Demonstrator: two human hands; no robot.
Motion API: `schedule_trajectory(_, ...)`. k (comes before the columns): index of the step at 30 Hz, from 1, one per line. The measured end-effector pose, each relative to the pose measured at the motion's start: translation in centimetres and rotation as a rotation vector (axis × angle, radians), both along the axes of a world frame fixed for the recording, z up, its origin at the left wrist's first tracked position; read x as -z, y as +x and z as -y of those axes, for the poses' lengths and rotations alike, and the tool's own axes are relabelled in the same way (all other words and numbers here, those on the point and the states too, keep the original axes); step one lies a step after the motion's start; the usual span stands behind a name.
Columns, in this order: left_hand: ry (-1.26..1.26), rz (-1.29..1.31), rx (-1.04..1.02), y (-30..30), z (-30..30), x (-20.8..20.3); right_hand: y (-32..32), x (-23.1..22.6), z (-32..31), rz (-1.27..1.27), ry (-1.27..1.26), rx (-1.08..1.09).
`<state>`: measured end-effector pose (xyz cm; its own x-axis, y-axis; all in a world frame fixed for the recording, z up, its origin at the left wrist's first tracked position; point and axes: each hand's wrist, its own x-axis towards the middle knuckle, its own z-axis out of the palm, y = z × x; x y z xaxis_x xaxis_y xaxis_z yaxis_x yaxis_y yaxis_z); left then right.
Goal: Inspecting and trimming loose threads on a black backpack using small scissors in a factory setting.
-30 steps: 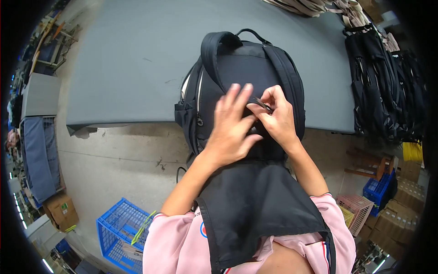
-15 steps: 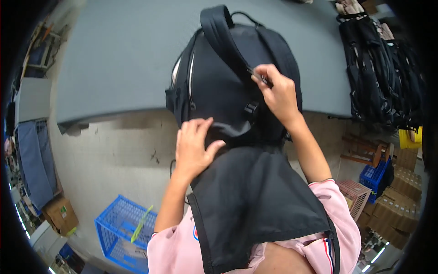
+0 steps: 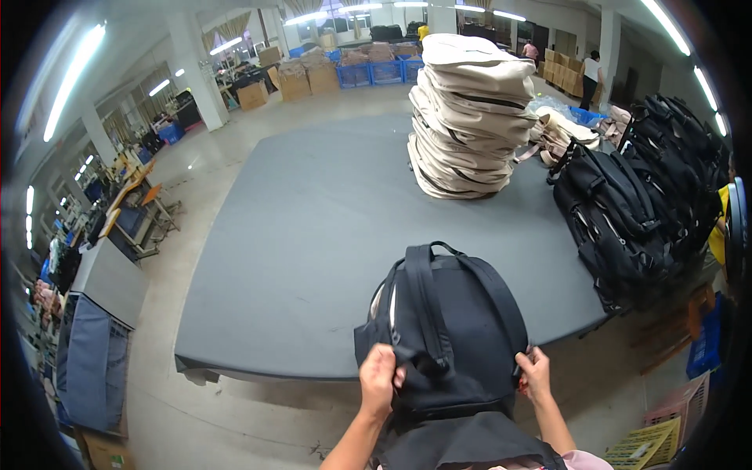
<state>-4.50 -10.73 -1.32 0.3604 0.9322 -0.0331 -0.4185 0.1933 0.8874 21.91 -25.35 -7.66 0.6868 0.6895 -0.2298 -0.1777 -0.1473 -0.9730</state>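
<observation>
A black backpack [image 3: 470, 313] rests at the near edge of the grey table, its two shoulder straps facing up and its lower end toward me. My left hand [image 3: 377, 384] is closed at its lower left, gripping black strap material near the lower end of the left shoulder strap [image 3: 423, 313]. At the lower right side, my right hand [image 3: 535, 373] is closed by the lower end of the right shoulder strap [image 3: 505, 309]. A bit of red shows under its fingers; what it holds is hidden. A black apron [image 3: 470, 442] lies below the backpack.
On the grey table [image 3: 274, 258], a tall stack of cream backpacks [image 3: 470, 117] stands beyond the bag. Several black backpacks [image 3: 619, 211] are piled at the right edge. Crates [image 3: 677, 407] sit low at the right. Far off, people, cartons [image 3: 309, 78] and blue crates [image 3: 384, 73] appear.
The view has tilted up, showing more table and room. My right hand has left the left strap's buckle for the bag's right side; my left hand has closed at the lower left. That strap now lies down.
</observation>
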Motion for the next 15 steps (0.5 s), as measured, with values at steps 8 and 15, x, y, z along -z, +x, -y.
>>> schedule_trajectory(8,0.228,-0.057,-0.19,5.5,-8.0,-2.6,5.4,-6.4,-9.8,0.143,0.272,-0.102)
schedule_trajectory(15,0.107,-0.183,-0.016,3.0,-9.2,4.4,5.9,0.2,-14.1,0.418,0.171,-0.061)
